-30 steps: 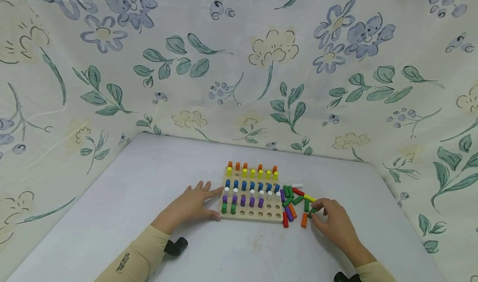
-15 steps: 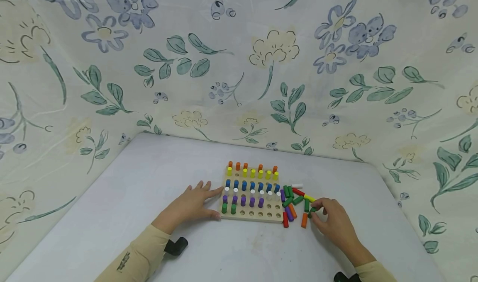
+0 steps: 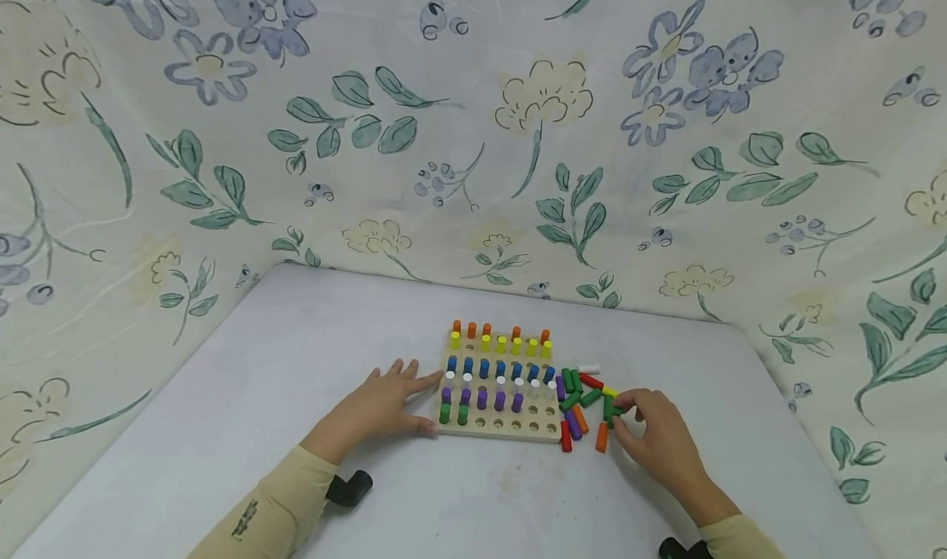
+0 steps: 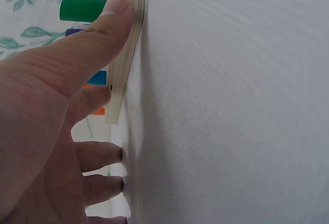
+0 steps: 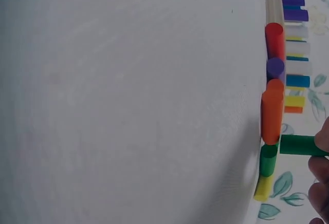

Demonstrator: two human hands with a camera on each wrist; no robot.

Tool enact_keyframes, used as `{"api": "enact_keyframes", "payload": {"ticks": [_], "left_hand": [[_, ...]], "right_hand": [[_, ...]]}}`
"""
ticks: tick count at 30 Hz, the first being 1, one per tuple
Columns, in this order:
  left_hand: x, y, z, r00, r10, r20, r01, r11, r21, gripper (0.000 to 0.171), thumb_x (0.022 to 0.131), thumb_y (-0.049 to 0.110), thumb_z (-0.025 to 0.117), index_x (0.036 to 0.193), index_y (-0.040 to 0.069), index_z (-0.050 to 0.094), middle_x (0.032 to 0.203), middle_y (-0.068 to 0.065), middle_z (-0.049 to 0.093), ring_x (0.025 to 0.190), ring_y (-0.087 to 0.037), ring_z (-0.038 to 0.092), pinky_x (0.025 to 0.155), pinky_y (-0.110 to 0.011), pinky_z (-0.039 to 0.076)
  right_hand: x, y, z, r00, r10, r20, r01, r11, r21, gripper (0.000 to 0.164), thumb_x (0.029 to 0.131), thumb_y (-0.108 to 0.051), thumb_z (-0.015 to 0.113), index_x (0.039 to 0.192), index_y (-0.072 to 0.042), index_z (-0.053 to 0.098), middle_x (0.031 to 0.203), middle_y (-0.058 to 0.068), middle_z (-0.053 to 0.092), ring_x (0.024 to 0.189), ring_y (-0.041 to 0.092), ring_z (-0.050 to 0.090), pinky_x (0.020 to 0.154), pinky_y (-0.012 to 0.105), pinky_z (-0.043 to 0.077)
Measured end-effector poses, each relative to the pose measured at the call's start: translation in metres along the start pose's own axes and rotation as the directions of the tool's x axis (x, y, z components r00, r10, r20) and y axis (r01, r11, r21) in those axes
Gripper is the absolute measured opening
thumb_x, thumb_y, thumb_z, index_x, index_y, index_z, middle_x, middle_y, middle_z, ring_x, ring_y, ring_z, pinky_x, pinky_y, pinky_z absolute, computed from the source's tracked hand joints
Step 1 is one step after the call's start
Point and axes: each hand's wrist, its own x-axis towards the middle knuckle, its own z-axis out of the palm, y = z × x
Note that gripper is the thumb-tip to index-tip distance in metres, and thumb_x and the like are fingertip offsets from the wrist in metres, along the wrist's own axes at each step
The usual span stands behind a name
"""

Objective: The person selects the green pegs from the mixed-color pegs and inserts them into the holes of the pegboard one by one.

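A wooden pegboard (image 3: 506,436) carries rows of orange, yellow, blue, white, purple and green pegs, with several bare holes at its front right. My left hand (image 3: 373,409) lies spread at the board's left side, thumb and forefinger against the edge. The left wrist view shows that thumb (image 4: 115,8) on the board's side, close to two green pegs (image 4: 85,9). Beyond the right end of the board, my right hand (image 3: 662,437) pinches a green peg (image 5: 298,145) between thumb and fingers. In the right wrist view it sits above the loose pegs, its end close to an orange peg (image 5: 272,117).
Loose pegs lie heaped against the board's right side, among them a red peg (image 3: 565,436), a purple peg (image 3: 573,424) and a white peg (image 3: 588,369). The white table (image 3: 355,321) runs back to a flower-patterned cloth (image 3: 473,131).
My right hand has shifted slightly left towards the loose pegs, the green peg still pinched in its fingers. The left hand stays in place against the board.
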Motion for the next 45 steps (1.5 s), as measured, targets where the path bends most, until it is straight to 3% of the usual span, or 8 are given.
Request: {"api": "enact_keyframes", "payload": {"ticks": [17, 24, 37, 45], "left_hand": [[-0.001, 0.0, 0.001, 1.0, -0.006, -0.004, 0.006, 1.0, 0.003, 0.089, 0.078, 0.059, 0.079, 0.154, 0.023, 0.048, 0.159, -0.027, 0.034, 0.149, -0.05, 0.022, 0.119, -0.068, 0.015], [0.0, -0.001, 0.001, 1.0, -0.008, 0.0, 0.008, 1.0, -0.006, 0.089, 0.079, 0.059, 0.079, 0.154, 0.024, 0.047, 0.16, -0.026, 0.033, 0.15, -0.05, 0.02, 0.119, -0.068, 0.014], [0.0, 0.001, 0.0, 1.0, -0.014, 0.004, 0.014, 1.0, -0.011, 0.089, 0.078, 0.058, 0.08, 0.154, 0.023, 0.048, 0.159, -0.026, 0.034, 0.15, -0.05, 0.021, 0.119, -0.068, 0.014], [0.0, 0.001, -0.001, 1.0, -0.01, 0.003, 0.01, 1.0, -0.001, 0.088, 0.079, 0.057, 0.08, 0.154, 0.022, 0.048, 0.159, -0.027, 0.034, 0.149, -0.051, 0.022, 0.119, -0.068, 0.015]], "right_hand": [[0.002, -0.009, 0.01, 0.999, -0.044, -0.025, 0.044, 0.999, 0.017, 0.026, 0.082, -0.008, 0.083, 0.105, -0.011, 0.07, 0.094, -0.003, 0.066, 0.085, 0.012, 0.052, 0.07, 0.029, 0.05], [0.003, -0.012, 0.015, 0.994, -0.099, -0.054, 0.101, 0.995, 0.022, 0.026, 0.082, -0.008, 0.083, 0.104, -0.012, 0.07, 0.093, -0.007, 0.066, 0.083, 0.012, 0.053, 0.069, 0.028, 0.048], [0.008, -0.022, 0.019, 0.996, -0.09, -0.022, 0.091, 0.994, 0.064, 0.027, 0.082, -0.011, 0.085, 0.104, -0.014, 0.069, 0.094, -0.009, 0.066, 0.085, 0.013, 0.054, 0.072, 0.029, 0.05], [0.009, -0.024, 0.023, 0.99, -0.131, -0.047, 0.134, 0.988, 0.079, 0.027, 0.081, -0.009, 0.086, 0.101, -0.013, 0.069, 0.092, -0.008, 0.066, 0.081, 0.013, 0.053, 0.068, 0.028, 0.047]]}}
